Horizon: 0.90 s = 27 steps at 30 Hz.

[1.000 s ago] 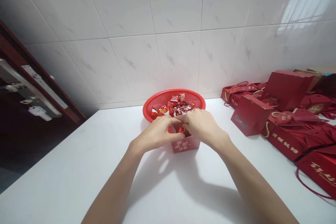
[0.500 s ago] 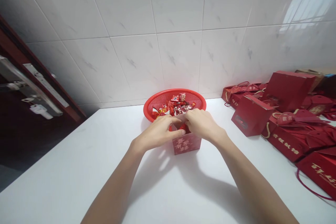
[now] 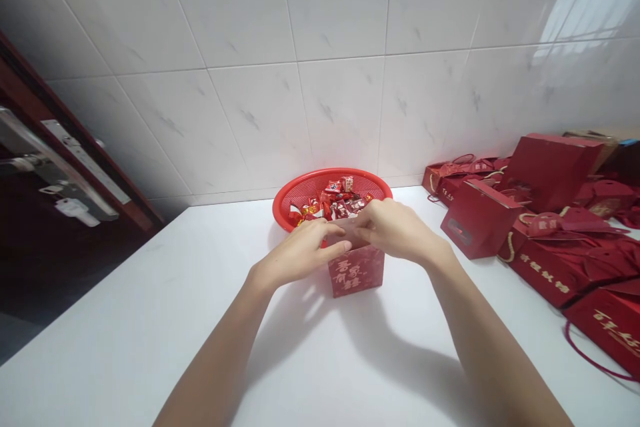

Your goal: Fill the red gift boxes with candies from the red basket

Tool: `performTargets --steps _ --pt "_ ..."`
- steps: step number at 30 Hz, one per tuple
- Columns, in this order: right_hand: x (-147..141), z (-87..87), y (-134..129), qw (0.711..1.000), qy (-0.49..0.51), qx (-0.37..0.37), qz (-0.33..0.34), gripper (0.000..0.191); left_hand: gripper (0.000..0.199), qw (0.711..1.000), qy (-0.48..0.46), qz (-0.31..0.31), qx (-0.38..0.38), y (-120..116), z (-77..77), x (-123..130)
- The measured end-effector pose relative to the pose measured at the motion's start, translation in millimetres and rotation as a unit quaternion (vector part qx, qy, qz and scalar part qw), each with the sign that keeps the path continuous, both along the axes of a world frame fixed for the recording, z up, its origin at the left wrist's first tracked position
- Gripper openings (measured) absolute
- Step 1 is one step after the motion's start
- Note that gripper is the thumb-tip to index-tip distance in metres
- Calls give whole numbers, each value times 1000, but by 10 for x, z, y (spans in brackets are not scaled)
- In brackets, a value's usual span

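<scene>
A small red paper gift box with pale lettering stands upright on the white table, its top open. My left hand grips its left side near the rim, thumb along the front edge and fingers toward the back. Over the right rim is my right hand, its fingers curled and pinched on the box's upper edge. Whether anything lies inside the box cannot be made out. Directly behind it sits a red plastic basket of wrapped candies, partly hidden by my hands and the box.
Several red gift boxes with gold lettering and cord handles crowd the table's right side. One plain red box stands at their near left. A tiled wall bounds the back. At left is a dark door with keys in its lock.
My right hand has drawn back and up from inside the box to its right rim. The red wrapper seen in the opening is out of sight. My left hand has barely moved.
</scene>
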State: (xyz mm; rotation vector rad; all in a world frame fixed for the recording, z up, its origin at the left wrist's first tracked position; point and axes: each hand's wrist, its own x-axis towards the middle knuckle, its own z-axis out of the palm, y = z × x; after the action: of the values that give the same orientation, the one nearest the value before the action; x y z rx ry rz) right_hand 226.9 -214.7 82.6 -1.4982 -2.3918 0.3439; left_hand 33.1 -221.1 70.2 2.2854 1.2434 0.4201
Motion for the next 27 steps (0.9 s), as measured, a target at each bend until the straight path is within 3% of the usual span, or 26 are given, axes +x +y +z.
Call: performTargets --steps 3,7,9,12,15,21,27 --pt "73 80 -40 999 42 1 -9 28 36 1000 8 6 7 -4 6 -2" --pt "203 141 -49 996 77 31 -14 8 38 999 35 -3 10 -12 21 -21" --pt "274 131 -20 997 68 28 -2 26 35 998 54 -11 22 -3 14 -33" --pt "356 85 59 998 39 -50 12 52 39 998 45 -13 50 29 -20 -35" --pt "388 30 161 993 41 -109 18 61 46 998 23 -3 64 71 -55 -17" --pt "395 -55 325 996 55 -60 29 10 65 997 9 27 67 147 -111 -11" --pt "473 -46 353 987 142 -47 61 12 58 993 -82 38 75 176 -81 -61"
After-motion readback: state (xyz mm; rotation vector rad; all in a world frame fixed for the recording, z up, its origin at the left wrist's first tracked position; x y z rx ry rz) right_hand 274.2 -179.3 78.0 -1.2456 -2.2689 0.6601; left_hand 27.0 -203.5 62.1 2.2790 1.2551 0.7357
